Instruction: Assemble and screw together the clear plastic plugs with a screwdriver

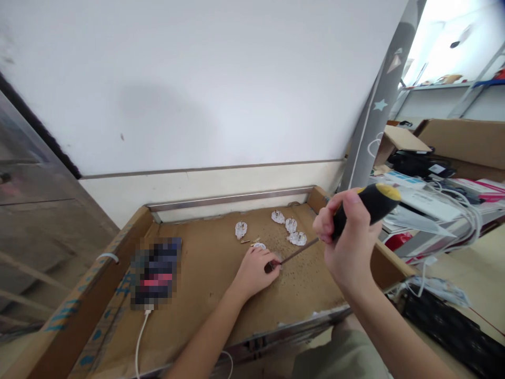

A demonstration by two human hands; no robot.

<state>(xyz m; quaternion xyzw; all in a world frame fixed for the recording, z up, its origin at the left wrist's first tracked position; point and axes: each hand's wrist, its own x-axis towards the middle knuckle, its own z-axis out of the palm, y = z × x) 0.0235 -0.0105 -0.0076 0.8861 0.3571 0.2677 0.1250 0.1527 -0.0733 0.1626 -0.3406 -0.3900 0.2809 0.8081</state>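
My right hand (351,231) is wrapped round the black and yellow handle of a screwdriver (300,251). The shaft slants down to the left, its tip meeting the fingertips of my left hand (258,269). That hand is closed low over the cardboard, pinching a small piece that the fingers mostly hide. Just beyond its knuckles a white clear-edged part (259,246) shows. Small brass-coloured pieces (245,241) lie near a clear white plug (241,229). More such plugs, a far one (278,216), a middle one (291,225) and a near one (298,238), sit to the right.
Cardboard (205,279) covers the worktop, with raised edges at both sides. Small dark specks are scattered right of my left hand. At left lies a blurred-out device (155,271) with a white cable (139,342). Boxes and cables crowd a table (430,205) on the right.
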